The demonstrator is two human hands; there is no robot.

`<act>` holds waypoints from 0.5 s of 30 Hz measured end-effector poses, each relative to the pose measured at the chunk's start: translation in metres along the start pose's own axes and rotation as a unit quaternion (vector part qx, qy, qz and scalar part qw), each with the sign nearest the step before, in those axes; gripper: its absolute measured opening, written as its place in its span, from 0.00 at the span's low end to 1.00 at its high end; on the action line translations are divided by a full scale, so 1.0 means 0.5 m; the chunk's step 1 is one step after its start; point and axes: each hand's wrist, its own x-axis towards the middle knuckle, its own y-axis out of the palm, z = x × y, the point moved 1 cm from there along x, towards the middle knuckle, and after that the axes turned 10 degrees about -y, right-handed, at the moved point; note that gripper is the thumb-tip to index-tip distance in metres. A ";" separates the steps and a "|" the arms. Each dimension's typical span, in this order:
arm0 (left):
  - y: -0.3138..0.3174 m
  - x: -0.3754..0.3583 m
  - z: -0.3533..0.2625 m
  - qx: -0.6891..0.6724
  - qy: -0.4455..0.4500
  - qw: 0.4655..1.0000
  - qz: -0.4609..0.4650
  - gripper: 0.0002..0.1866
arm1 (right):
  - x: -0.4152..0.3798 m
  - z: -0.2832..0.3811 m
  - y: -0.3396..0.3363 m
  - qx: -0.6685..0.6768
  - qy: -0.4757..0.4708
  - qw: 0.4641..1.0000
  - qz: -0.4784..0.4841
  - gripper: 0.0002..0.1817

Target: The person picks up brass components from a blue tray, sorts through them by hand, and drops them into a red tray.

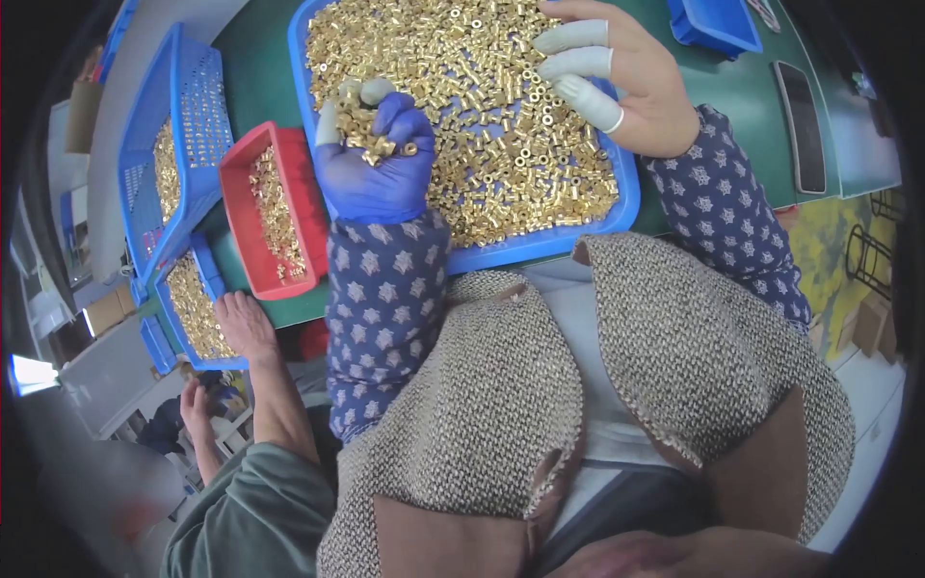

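My left hand (pixel 376 178), in a blue glove with pale finger covers, is cupped palm up around a heap of small brass fittings (pixel 371 144). It is above the left side of a blue tray (pixel 631 197) spread with many more brass fittings (pixel 520 164). At the tray's upper right is my right hand (pixel 626 77), bare except for pale covers on several fingers. Its fingers stretch leftward, slightly apart, over the fittings, with no piece visible in them. The top of this hand is cut off by the frame edge, and its thumb cannot be made out.
Left of the tray are a red bin (pixel 308 217), a blue perforated basket (pixel 207 135) and a blue bin (pixel 204 252), all with brass pieces. A co-worker's hand (pixel 246 323) rests at the blue bin. A small blue box (pixel 718 29) and a phone (pixel 802 125) lie right on the green table (pixel 674 207).
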 end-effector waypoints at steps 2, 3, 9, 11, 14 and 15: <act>-0.379 0.071 -0.058 0.638 -0.090 0.713 -0.277 0.06 | -0.005 -0.003 0.000 0.005 0.000 1.000 0.001 0.08; -0.379 0.070 -0.063 0.634 -0.099 0.712 -0.284 0.06 | -0.004 -0.002 0.000 0.008 0.002 1.000 0.005 0.08; 0.211 -0.095 0.010 -0.122 -0.005 0.981 0.148 0.10 | 0.003 -0.005 0.002 0.015 -0.007 1.000 0.000 0.08; 0.223 -0.101 0.007 -0.155 -0.023 0.980 0.119 0.10 | 0.004 -0.009 0.004 0.030 -0.035 0.999 -0.004 0.08; -0.415 0.054 -0.064 0.621 -0.094 0.731 -0.266 0.25 | 0.001 -0.008 0.009 0.015 -0.025 1.000 -0.007 0.08; -0.420 0.053 -0.065 0.625 -0.102 0.724 -0.274 0.25 | 0.005 -0.008 0.009 0.010 -0.024 1.000 -0.005 0.09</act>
